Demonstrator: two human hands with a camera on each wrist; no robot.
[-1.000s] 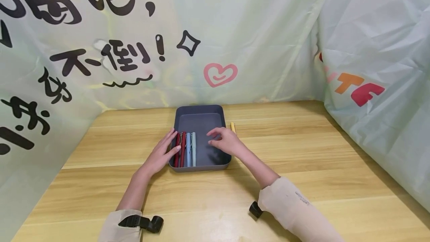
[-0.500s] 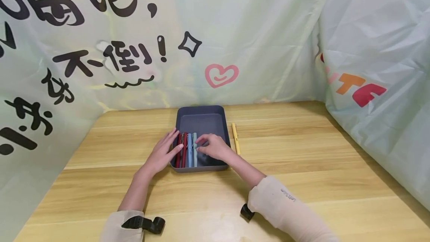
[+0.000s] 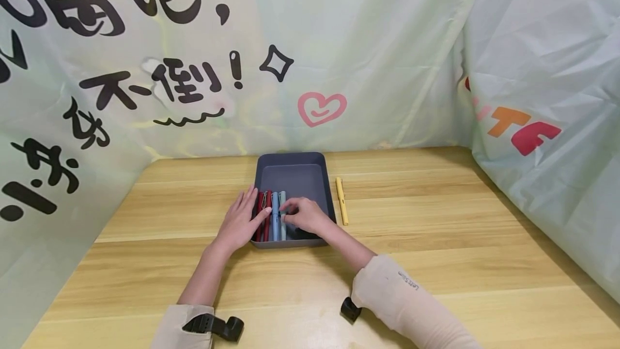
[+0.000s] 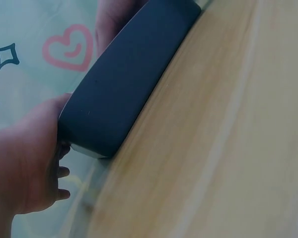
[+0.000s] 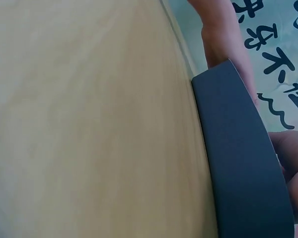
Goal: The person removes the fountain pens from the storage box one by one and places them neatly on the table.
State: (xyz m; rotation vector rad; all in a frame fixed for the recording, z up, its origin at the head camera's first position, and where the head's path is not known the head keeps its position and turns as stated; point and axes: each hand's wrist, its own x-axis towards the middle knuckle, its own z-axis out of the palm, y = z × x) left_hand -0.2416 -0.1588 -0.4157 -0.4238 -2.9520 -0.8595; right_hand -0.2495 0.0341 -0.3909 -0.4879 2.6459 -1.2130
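A dark grey-blue tray [image 3: 290, 174] lies on the table. At its left side, two dark red pens [image 3: 267, 230], a blue pen [image 3: 275, 228] and a pale teal pen [image 3: 283, 233] lie side by side. My left hand [image 3: 239, 221] rests along the left wall, fingers extended, with the thumb reaching over the red pens. Thumb and forefinger of my right hand [image 3: 306, 216] pinch the pale teal pen near its middle. Both wrist views show mostly the tray's outer wall [image 4: 119, 84], which hides the pens.
A yellow pen [image 3: 342, 202] lies on the wooden table [image 3: 411, 220], just right of the tray. Fabric sheets with printed lettering [image 3: 387, 58] hang behind the table and at its sides.
My right hand has moved left, from above the tray's right half to the pale teal pen. The yellow pen has come fully into sight. My left hand stays at the tray's left wall.
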